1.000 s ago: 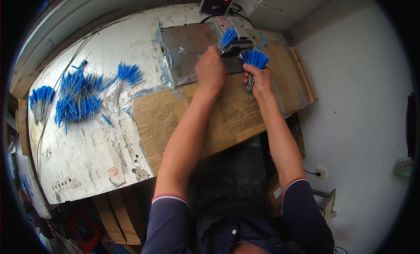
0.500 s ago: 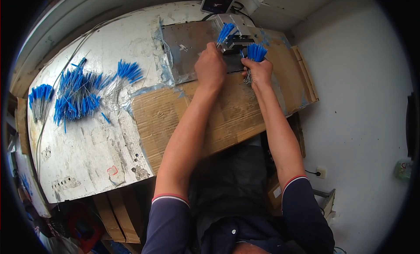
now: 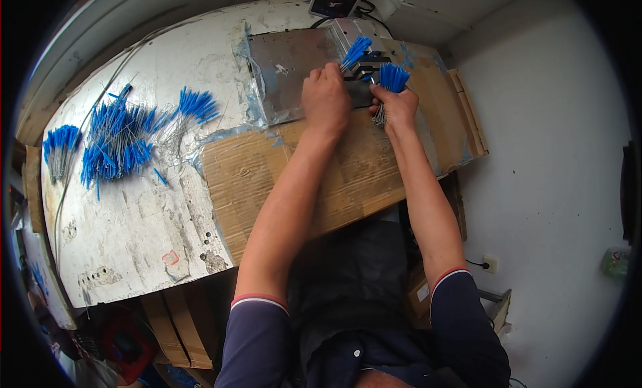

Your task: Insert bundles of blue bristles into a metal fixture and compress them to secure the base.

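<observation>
My left hand (image 3: 326,99) is closed around the lower part of a bundle of blue-tipped wires (image 3: 357,51), whose blue ends fan out beyond my fingers. In my right hand (image 3: 399,107) is a thicker bundle of blue-tipped wires (image 3: 393,78), gripped upright, with grey wire ends hanging below the fist. A small metal fixture (image 3: 366,68) with dark blocks stands just beyond and between the two hands. Under the left hand lies a dark metal plate (image 3: 287,57). My fingertips and the wire ends inside the left fist are hidden.
A large loose pile of blue-tipped wires (image 3: 120,144) lies left on the white worktable (image 3: 134,234), with smaller bunches either side. Cardboard (image 3: 267,177) covers the near edge. A box with a red digital display (image 3: 336,2) stands at the back. A wall (image 3: 535,167) rises at right.
My left hand has turned slightly, and its bundle now leans more to the right. The right hand has barely moved. The digits on the red display have changed.
</observation>
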{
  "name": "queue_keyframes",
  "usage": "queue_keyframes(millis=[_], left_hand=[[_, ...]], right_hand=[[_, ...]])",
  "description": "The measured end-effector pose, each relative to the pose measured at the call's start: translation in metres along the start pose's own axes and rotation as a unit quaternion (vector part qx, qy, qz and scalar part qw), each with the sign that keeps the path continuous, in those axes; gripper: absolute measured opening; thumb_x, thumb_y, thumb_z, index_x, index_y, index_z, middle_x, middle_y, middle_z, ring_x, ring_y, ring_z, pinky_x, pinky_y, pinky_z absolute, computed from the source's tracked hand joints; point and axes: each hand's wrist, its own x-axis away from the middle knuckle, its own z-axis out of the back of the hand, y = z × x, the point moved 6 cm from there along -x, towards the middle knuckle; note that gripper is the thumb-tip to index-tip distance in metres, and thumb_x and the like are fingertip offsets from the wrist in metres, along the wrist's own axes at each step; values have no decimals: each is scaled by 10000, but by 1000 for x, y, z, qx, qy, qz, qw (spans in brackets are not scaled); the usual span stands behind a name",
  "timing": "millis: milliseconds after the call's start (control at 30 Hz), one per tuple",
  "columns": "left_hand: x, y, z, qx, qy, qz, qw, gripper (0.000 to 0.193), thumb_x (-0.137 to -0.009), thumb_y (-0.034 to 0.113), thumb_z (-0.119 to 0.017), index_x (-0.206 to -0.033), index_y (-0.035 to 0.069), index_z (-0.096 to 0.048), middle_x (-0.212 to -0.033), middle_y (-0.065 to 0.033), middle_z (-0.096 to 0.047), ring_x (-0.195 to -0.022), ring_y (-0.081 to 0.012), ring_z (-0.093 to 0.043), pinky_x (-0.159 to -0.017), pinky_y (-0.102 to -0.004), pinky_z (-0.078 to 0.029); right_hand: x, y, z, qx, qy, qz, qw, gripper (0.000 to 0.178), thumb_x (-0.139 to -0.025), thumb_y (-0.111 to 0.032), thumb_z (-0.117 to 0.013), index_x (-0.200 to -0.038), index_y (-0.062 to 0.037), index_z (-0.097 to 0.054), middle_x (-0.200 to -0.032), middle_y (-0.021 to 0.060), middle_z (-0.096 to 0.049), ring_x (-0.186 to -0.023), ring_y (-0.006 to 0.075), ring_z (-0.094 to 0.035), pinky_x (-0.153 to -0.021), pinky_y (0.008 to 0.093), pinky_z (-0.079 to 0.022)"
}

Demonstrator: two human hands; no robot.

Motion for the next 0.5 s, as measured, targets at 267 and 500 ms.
queue_keyframes(millis=[267,500], left_hand=[[3,5,-11,-28,-80,-35,996,58,-937,105,-567,-948,50,-583,-837,-151,-668,-840,-348,-632,-747,-471,-489],[4,6,-12,-43,-97,-52,993,63,-878,49,-559,-936,38,-580,-849,-153,-669,-833,-340,-631,-761,-447,-500]], right_hand=[[1,5,11,-110,-35,-34,993,178,-784,-4,-766,-934,24,-676,-742,82,-663,-585,181,-647,-502,303,-566],[3,7,21,-81,-17,-43,996,171,-768,19,-780,-890,19,-660,-744,99,-660,-574,198,-653,-490,327,-576]])
